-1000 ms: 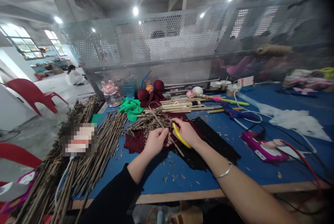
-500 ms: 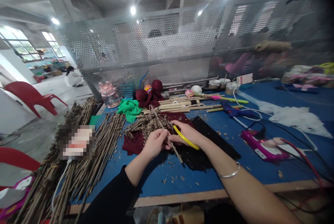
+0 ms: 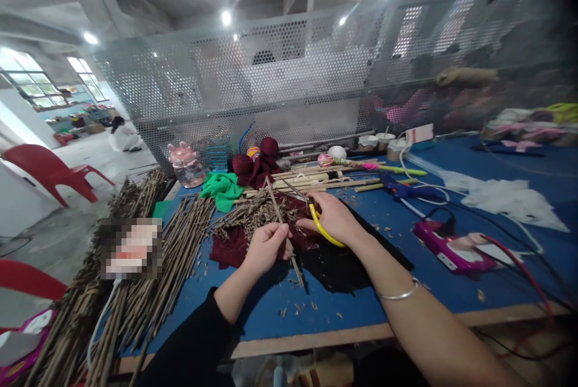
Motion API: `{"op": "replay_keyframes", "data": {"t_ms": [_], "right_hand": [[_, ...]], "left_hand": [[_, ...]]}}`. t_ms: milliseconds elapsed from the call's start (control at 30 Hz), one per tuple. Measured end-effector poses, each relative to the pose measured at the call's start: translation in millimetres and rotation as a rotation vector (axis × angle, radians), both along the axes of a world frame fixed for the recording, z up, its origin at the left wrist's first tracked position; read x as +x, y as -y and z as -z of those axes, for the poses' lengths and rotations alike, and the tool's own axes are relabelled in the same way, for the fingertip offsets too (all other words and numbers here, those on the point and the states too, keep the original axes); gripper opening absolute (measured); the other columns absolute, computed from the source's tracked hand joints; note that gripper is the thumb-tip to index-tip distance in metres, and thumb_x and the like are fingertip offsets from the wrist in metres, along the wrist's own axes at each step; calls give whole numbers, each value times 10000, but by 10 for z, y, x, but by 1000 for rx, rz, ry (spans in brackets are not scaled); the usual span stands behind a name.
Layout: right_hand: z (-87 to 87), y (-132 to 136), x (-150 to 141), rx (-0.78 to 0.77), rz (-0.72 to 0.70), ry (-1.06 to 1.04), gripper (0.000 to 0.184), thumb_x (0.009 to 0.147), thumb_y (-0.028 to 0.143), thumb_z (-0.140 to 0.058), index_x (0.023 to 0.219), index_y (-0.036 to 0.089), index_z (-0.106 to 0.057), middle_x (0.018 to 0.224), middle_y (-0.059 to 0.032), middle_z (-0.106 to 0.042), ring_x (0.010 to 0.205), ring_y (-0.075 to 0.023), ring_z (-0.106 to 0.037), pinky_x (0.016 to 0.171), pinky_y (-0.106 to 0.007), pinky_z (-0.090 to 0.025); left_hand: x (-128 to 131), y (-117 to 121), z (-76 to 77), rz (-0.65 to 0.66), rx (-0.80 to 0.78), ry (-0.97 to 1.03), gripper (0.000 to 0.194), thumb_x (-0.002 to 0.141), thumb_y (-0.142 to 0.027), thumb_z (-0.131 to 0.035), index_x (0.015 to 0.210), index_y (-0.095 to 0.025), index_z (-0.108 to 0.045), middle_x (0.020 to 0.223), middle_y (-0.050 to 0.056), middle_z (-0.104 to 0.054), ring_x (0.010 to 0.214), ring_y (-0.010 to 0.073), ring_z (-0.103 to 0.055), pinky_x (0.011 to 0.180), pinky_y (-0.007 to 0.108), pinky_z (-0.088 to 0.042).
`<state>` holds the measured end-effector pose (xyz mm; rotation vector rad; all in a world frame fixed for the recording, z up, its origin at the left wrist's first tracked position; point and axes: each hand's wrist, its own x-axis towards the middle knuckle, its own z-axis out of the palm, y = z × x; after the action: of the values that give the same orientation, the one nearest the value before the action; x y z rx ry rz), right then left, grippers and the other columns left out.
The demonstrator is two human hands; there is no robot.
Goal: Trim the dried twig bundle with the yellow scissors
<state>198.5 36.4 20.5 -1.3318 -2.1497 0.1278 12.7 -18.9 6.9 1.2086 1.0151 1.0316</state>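
Observation:
Pinched in my left hand (image 3: 267, 247) is a thin dry stem (image 3: 295, 265), slanting from upper left to lower right above the table. My right hand (image 3: 332, 217) grips scissors with yellow handles (image 3: 316, 218), their metal blades pointing up and left past the stem. Behind my hands a heap of dried, crumbly plant bits (image 3: 253, 213) lies on dark red cloth (image 3: 228, 253). Black cloth (image 3: 341, 272) spreads under and beside my right hand. Some of the fingers on each hand are hidden from this angle.
Long dry stalks (image 3: 167, 266) lie bundled on the left side of the blue table (image 3: 257, 321). At the back stand a pink-lidded bottle (image 3: 187, 164) and green cloth (image 3: 223, 189). A purple power strip (image 3: 451, 248), cables and a blue glue gun (image 3: 397, 185) occupy the right.
My right hand has moved away from my left, and the scissors' blades now show more clearly. The stem's lower end has swung left and stands steeper in my left hand.

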Motion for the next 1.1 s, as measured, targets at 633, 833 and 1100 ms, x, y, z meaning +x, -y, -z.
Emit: {"op": "replay_keyframes", "data": {"t_ms": [633,833,1100], "right_hand": [[30,26,-133,129,209,-38,428,696,303,-584,1098,178,-508,979,-93,-557,913,-244,-505,816,-355,-392],[31,25,-134,149,166,-33,424,686,262,-569,1095,166,-512,1019,-97,-566,946,-243,-509,829,-349,-404],[110,-16,-131,95,112,-101,320,734,232,-518,1044,175,-575,1028,-83,-622,954,-207,-560,847,-293,-423]], "left_hand": [[22,67,42,134,58,-153,375,763,-500,-492,643,-145,-517,429,-19,-504,360,78,-465,384,182,-360],[32,91,40,226,49,-213,373,755,-498,-499,647,-141,-522,437,-23,-516,368,82,-476,377,179,-360],[20,86,66,254,36,-259,376,758,-502,-493,641,-146,-516,444,-25,-508,382,86,-491,371,173,-352]]}}
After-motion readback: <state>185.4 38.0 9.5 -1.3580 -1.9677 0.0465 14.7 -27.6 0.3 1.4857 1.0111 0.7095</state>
